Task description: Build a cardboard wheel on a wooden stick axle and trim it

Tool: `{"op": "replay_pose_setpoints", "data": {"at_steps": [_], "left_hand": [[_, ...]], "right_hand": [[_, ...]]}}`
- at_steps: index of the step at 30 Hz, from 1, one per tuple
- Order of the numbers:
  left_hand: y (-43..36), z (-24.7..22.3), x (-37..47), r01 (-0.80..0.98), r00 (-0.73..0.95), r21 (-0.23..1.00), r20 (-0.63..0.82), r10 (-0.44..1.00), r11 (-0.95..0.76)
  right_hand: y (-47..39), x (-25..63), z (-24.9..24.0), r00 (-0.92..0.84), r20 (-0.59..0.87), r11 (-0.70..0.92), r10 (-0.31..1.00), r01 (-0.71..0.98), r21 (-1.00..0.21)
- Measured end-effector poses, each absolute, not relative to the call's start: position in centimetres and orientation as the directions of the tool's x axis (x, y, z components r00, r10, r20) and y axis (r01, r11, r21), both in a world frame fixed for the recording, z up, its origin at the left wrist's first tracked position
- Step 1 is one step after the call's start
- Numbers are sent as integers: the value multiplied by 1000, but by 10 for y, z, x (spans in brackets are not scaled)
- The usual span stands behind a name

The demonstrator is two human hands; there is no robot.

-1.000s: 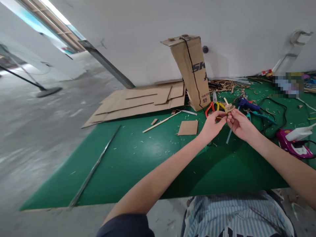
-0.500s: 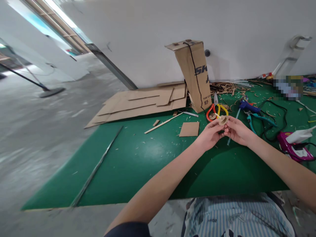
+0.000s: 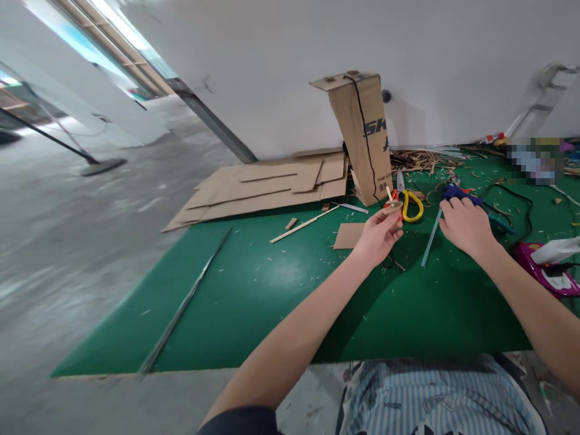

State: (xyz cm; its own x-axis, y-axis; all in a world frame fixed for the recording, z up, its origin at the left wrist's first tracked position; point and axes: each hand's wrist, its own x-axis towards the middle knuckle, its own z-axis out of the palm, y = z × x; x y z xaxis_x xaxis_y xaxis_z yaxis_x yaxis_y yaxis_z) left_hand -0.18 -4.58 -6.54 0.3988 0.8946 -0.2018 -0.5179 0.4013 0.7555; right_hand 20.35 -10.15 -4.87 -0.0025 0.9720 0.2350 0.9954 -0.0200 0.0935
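My left hand (image 3: 379, 237) pinches a small round cardboard disc (image 3: 393, 206) with a thin light stick (image 3: 388, 193) standing up from it. Fingers bent and close together, my right hand (image 3: 469, 225) lies over a blue hot glue gun (image 3: 454, 191); its fingertips are hidden. From the gun's back end a translucent glue stick (image 3: 431, 240) trails over the green table. Just beyond my left hand lie scissors (image 3: 412, 205) with one yellow and one red-orange handle. A square cardboard piece (image 3: 348, 235) is partly covered by my left hand.
Flat cardboard sheets (image 3: 263, 181) lie at the back left, beside a tall cardboard box (image 3: 365, 139) wrapped with black cord. A wooden stick (image 3: 303, 224) and a knife (image 3: 354, 208) rest nearby. On the right are teal pliers (image 3: 501, 225), a cable and a magenta device (image 3: 553, 272).
My right hand has let go of the disc and moved right onto the glue gun. My left hand keeps the disc, a little further left. The view has shifted slightly.
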Motion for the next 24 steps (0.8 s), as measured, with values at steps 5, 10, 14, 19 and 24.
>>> {"op": "replay_pose_setpoints", "data": {"at_steps": [5,10,14,19,24], "left_hand": [[-44,-71,0,-526,367,759,-205,907,384],[-45,-73,0,-485,393,785,-197,898,384],[-47,-75,0,-446,378,825,-178,908,347],[-50,-75,0,-430,342,851,-157,926,303],[-50,-73,0,-415,337,864,-145,930,285]], "right_hand": [[-107,212,-47,187,34,-190,982,965,181],[-104,215,-41,258,-8,-254,966,954,161],[-97,222,-37,270,101,-285,957,943,174],[-91,232,-41,312,86,-321,946,936,142],[-81,240,-49,317,116,-329,941,938,108]]}}
